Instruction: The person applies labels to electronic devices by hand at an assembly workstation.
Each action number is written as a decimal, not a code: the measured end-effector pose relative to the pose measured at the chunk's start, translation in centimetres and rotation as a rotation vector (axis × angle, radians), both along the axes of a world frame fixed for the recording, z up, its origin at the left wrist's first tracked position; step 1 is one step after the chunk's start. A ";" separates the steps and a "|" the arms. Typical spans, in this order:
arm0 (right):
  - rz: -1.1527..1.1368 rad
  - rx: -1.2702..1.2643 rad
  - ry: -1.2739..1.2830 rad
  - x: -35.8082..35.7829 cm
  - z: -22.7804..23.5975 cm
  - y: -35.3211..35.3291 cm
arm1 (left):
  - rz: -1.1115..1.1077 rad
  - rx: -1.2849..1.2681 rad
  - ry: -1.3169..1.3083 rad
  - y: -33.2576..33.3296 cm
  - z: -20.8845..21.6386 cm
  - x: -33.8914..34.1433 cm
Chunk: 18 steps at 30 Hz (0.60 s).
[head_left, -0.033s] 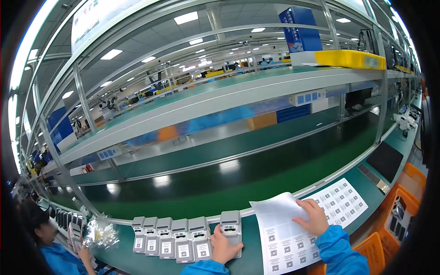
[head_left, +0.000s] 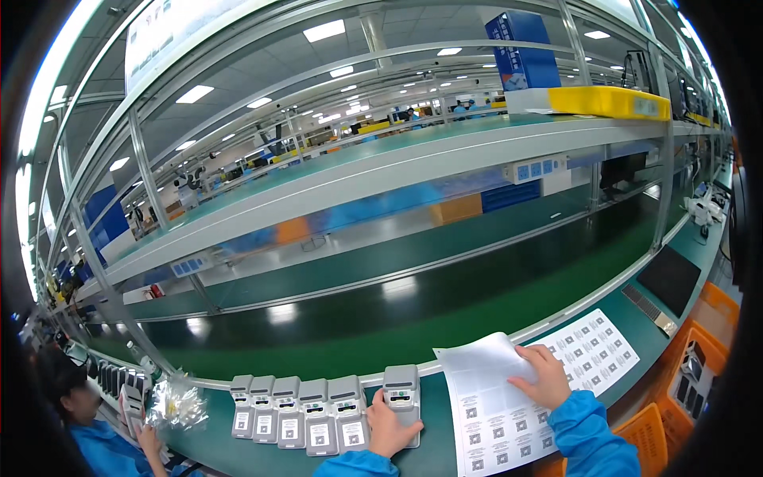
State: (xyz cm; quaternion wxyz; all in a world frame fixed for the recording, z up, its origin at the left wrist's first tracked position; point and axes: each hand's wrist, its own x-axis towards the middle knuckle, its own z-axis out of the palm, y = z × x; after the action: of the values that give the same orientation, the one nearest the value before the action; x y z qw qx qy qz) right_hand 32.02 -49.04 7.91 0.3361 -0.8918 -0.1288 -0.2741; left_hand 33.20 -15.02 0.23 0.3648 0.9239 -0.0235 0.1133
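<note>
My left hand (head_left: 389,429) is closed round the lower part of a grey device (head_left: 400,380) with a dark slot, its thumb at the right side. Left of it stand several similar grey devices (head_left: 316,409) in a row, each bearing a white label with a square code. My right hand (head_left: 544,380) pinches the upper right edge of a white label sheet (head_left: 481,405), whose top part curls up and is bare of labels. A second sheet of labels (head_left: 596,350) lies flat to the right, partly behind that hand.
A person (head_left: 87,413) in blue works at the left, beside clear plastic bags (head_left: 176,405). Orange crates (head_left: 691,381) stand at the right, near a black flat panel (head_left: 669,278). A metal-framed shelf (head_left: 397,171) spans the bench, with a yellow tray (head_left: 608,103) on it.
</note>
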 end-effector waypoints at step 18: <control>-0.196 -0.033 -0.047 3.0 -0.6 4.8 | -0.502 -0.812 0.119 -4.1 3.8 1.4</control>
State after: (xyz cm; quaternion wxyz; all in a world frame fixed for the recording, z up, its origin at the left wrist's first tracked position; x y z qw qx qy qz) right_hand 35.06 -44.21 7.33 0.2900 -0.8988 -0.0533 -0.3243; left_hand 34.63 -19.13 4.07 0.7130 0.6773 -0.1786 -0.0315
